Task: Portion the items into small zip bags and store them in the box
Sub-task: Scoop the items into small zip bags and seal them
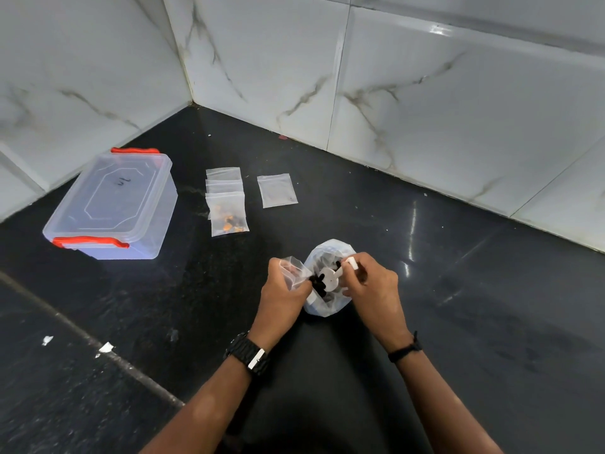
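Note:
My left hand point(282, 291) pinches a small clear zip bag point(294, 271) held open beside a larger plastic bag point(327, 308) of dark pieces. My right hand point(371, 285) holds a white plastic spoon point(330, 278) by its handle, its bowl over the large bag with dark pieces point(318, 285) at its edge, close to the small bag's mouth. A clear storage box point(113, 204) with red clips stands shut at the left. A stack of small zip bags point(226, 198), the front one holding orange bits, lies beside a single small bag point(277, 190).
Everything sits on a dark polished counter point(458, 322) in a corner of white marbled wall tiles point(425, 93). A pale seam point(108, 352) with white specks crosses the counter at lower left. My lap in dark cloth fills the bottom middle.

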